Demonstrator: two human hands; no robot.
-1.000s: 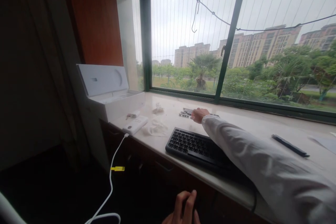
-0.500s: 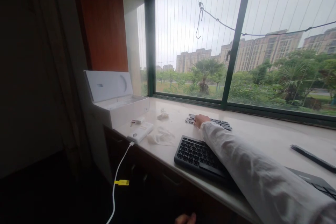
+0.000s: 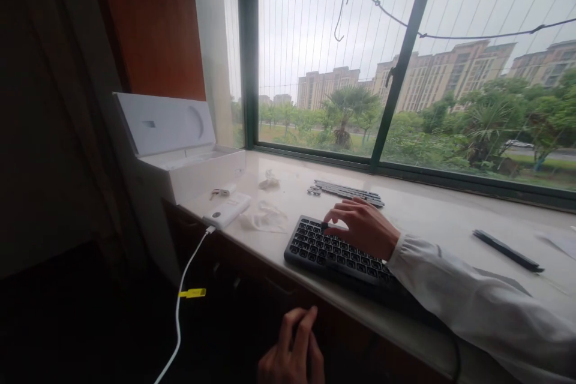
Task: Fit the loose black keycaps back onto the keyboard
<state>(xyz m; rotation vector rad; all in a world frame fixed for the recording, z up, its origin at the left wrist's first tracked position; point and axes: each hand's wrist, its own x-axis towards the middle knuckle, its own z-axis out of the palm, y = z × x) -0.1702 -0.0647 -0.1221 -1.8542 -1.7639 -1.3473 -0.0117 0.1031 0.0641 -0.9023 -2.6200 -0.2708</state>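
A dark keyboard [image 3: 315, 243] lies near the front edge of the windowsill, its visible switch sockets without caps. Over its far side, my right hand [image 3: 364, 225] pinches a small black keycap [image 3: 324, 226] between thumb and index finger. Behind this hand, loose keycaps [image 3: 342, 189] lie in rows on the sill, with a few separate ones at their left end. Below the sill edge, my left hand [image 3: 294, 348] hangs with its fingers curled and tips close together; nothing shows in it.
An open white box [image 3: 202, 171] stands at the left. Before it are a white power bank [image 3: 227, 210] with a white cable [image 3: 180, 312], and crumpled plastic wrap [image 3: 265, 219]. A long black strip [image 3: 508, 250] lies at the right. Window glass [image 3: 315, 42] rises behind.
My right hand has come back from the rows of loose keycaps to the keyboard, with a keycap in its pinch. My left hand has risen further into view. The camera view has shifted.
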